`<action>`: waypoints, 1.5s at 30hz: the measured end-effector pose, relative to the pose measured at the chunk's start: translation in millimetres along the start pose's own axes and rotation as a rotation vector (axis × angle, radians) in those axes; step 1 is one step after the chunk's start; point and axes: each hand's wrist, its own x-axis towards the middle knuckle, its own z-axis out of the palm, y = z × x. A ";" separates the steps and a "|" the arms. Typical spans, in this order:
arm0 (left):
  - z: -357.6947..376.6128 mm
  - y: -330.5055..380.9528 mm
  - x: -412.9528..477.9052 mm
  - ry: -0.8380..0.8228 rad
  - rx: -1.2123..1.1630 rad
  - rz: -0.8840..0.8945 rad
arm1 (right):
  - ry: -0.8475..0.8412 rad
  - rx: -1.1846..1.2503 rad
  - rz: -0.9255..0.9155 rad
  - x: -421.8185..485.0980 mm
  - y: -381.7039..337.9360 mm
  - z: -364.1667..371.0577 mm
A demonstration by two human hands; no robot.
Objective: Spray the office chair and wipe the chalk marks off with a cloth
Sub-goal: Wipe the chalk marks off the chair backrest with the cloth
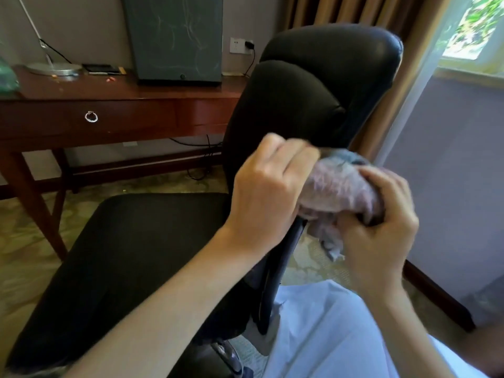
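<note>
Left hand [268, 186], right hand [381, 222] around cloth [346, 186] beside office chair [300, 105]

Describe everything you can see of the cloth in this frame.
The cloth is a soft, fuzzy-looking rag, pale mauve-grey with a blue-grey patch on top, bunched into a wad. A frayed corner hangs below. It is held up between the hands: the right hand grips its right end, the left hand its left end, both curled. It sits by the backrest edge of the office chair; contact there cannot be told.
</note>
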 end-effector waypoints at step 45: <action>14.2 -6.5 -70.0 -0.135 -0.054 -0.065 | -0.021 0.049 0.145 -55.3 20.1 17.0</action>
